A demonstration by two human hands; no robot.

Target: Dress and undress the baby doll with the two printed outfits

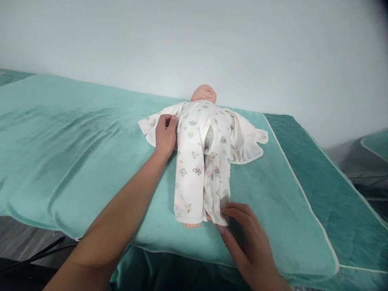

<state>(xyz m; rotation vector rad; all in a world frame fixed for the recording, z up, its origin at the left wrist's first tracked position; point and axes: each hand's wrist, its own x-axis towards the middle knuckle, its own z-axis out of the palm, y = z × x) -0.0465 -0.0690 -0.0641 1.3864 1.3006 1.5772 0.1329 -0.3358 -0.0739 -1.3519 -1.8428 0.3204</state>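
A baby doll (203, 93) lies on its back, its head toward the wall and its toes toward me. White printed baby trousers (190, 178) cover its legs and reach high up the body. A matching baby shirt (247, 141) spreads out at both sides. My left hand (166, 137) is closed, fingers curled at the side of the doll's waist, where shirt and trousers meet; what it grips is hidden. With thumb and fingers, my right hand (250, 242) pinches the trouser cuff at the right-hand foot. Bare toes (192, 225) show below the other cuff.
A light green blanket (75, 161) with a pale edge covers the bed, with wrinkles to the left. Darker green cloth (327, 182) shows on the right. A white wall (182, 44) stands directly behind the doll. Black cables (45, 252) hang near the floor at lower left.
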